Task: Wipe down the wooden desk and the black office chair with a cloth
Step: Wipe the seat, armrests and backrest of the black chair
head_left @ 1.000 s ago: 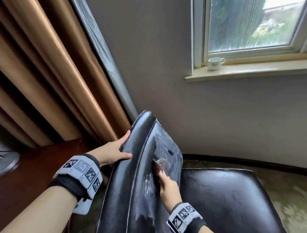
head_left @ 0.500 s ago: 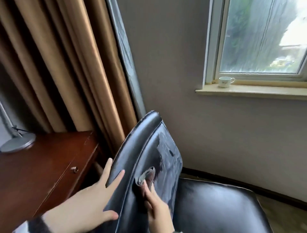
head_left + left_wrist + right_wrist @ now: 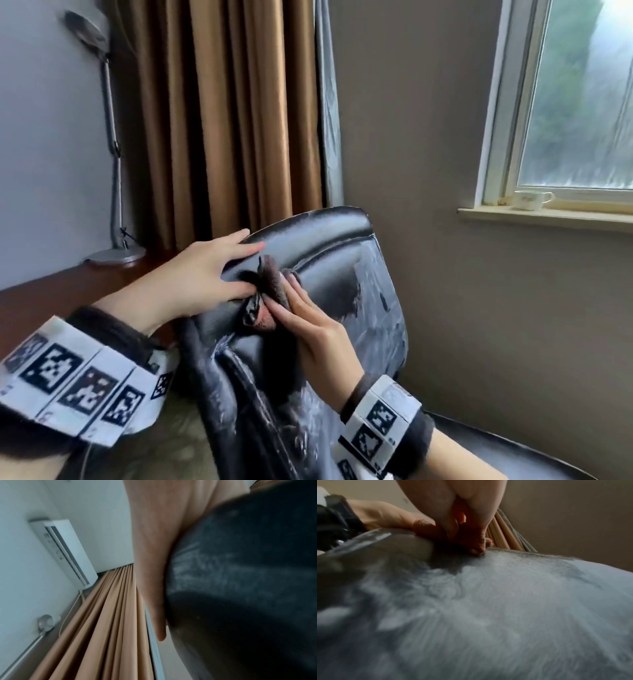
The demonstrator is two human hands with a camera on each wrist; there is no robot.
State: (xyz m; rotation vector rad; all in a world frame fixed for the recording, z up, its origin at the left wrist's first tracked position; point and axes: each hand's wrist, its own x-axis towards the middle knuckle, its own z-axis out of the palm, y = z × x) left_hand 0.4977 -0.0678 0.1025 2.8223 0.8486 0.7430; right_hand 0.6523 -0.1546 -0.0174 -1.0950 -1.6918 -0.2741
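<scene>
The black office chair's backrest (image 3: 342, 246) stands in the middle, its leather worn and streaked grey. My left hand (image 3: 212, 270) rests on the backrest's top edge, fingers straight over it; in the left wrist view a finger (image 3: 154, 574) lies flat along the black leather (image 3: 240, 588). My right hand (image 3: 308, 329) presses a reddish-brown cloth (image 3: 270, 287) against the front of the backrest, just below the top roll. In the right wrist view the cloth (image 3: 471, 540) is bunched between thumb and fingers on the leather (image 3: 488, 601). The wooden desk (image 3: 41, 298) is at the left.
A silver desk lamp (image 3: 114, 253) stands on the desk's far corner. Brown curtains (image 3: 222, 120) hang behind the chair. A white cup (image 3: 529, 199) sits on the window sill at the right. The chair's seat (image 3: 513, 455) lies at the lower right, close to the wall.
Both hands have climbed the backrest to its top. The cloth has travelled from mid-back up to just under the top roll. The head view has swung left.
</scene>
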